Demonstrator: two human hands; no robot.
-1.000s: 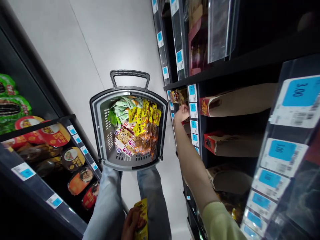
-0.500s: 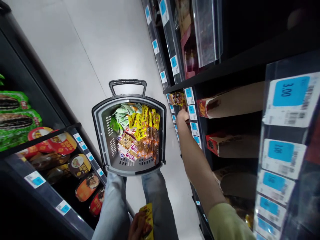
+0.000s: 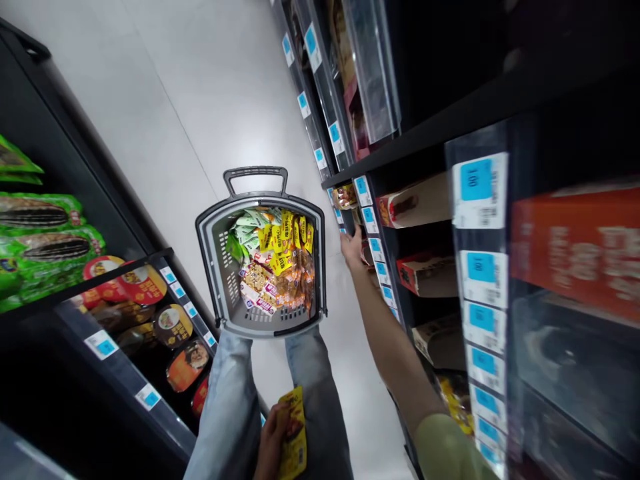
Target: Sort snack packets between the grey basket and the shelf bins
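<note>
pale grey, smooth floor (image 3: 215, 87) runs from near to far between black right-hand shelving (image 3: 425, 127) and black left-hand shelving (image 3: 75, 143). between them, just past two legs in faded blue jeans (image 3: 230, 387), is a grey plastic basket (image 3: 219, 257) with slotted walls and a black rim, its black handle (image 3: 256, 171) on the far side. a bare right arm (image 3: 380, 320) in a light green sleeve (image 3: 447, 443) stretches to the right, its right hand (image 3: 353, 250) at a compartment's front edge near a small, shiny brown-and-yellow packet (image 3: 345, 195); with the fingertips partly hidden, whether they are apart or together cannot be told. near and low, the left hand (image 3: 274, 427) is clamped on a flat, shiny yellow packet (image 3: 298, 427), outside the basket on its near side. inside, bright yellow packets (image 3: 283, 240) lie far right, pale green packets (image 3: 250, 227) far left, white-and-purple packets (image 3: 257, 287) near left, clear orange-printed packets (image 3: 300, 280) near right. white-and-blue paper price labels (image 3: 480, 190) line the shelf edges.
</note>
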